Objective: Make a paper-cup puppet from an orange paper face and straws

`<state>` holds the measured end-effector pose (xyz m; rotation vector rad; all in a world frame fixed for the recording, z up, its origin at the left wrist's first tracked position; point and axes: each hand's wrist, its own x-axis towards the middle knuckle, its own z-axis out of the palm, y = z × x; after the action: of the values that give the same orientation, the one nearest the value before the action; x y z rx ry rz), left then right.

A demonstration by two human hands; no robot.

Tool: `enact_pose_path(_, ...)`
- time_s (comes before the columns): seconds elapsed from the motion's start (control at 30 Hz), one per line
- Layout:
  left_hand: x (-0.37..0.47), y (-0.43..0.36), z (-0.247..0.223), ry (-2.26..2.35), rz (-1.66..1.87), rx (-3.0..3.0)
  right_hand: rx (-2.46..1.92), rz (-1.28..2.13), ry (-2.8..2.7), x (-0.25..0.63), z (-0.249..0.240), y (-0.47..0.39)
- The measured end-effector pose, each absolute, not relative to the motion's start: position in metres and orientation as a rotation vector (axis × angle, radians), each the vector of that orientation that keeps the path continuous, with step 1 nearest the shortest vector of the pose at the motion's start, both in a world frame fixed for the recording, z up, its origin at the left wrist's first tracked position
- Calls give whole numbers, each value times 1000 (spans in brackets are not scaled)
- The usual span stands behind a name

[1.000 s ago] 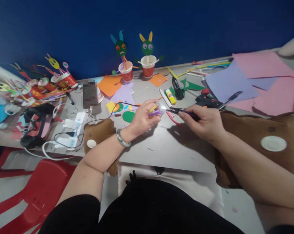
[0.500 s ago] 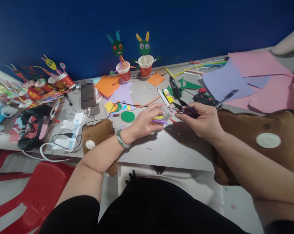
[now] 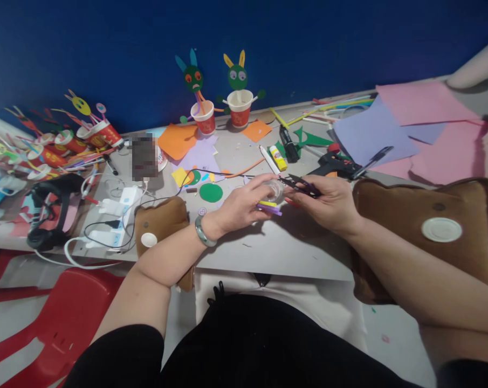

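Over a grey table (image 3: pixel 263 250), we are holding our hands close together. Our left hand (image 3: pixel 244 205) is curling its fingers around a roll of clear tape (image 3: pixel 275 189), and with it we are grasping a yellow strip (image 3: pixel 268 203) and a purple strip (image 3: pixel 273 210), whose ends are poking out to the right, on the roll's near side. Our right hand (image 3: pixel 330 202) is grasping dark scissors (image 3: pixel 304 186), its fingers bending about the handles; the blades are pointing left, toward the tape (whether they are touching it, we are not able to tell). Just beyond our hands, a white marker (image 3: pixel 269 159), a yellow glue stick (image 3: pixel 278 158) and a black marker (image 3: pixel 289 144) are lying in a row. To the left of our left hand, a green oval (image 3: pixel 211 192) is lying flat. At the back, before a blue wall (image 3: pixel 300 43), two red-and-white cups (image 3: pixel 240 112) are standing near each other, each bearing a green paper face, the left one wearing blue ears and the right one yellow. Farther right, a lilac sheet (image 3: pixel 363 129) is lying among pink sheets (image 3: pixel 425 102). A brown cushion (image 3: pixel 397 207) is resting nearer us on that side, and a red chair (image 3: pixel 66 312) is standing at lower left.
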<state>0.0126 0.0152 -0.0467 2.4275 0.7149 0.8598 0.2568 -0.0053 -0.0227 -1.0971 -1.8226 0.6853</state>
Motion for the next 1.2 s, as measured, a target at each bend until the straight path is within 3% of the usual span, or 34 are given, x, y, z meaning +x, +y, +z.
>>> enact_pose_path(0.33, 12, 15, -43, 738, 908, 2413, -1165, 689, -1741, 253, -23, -7)
enact_pose_path(0.57, 15, 12, -50, 776, 1006, 2396, -1176, 1121, -1619, 248, -20, -2)
enact_pose_path(0.8, 14, 25, -44, 771, 1067, 2097, -1107, 1275, -1668, 253, -19, 0)
enact_pose_path(1.07, 17, 23, -41, 743, 886, 1815, -1137, 1157, -1777, 257, -17, 3)
enact_pose_path(1.2, 18, 23, -46, 807, 1031, 1827, -1166, 1007, -1673, 257, -16, 0)
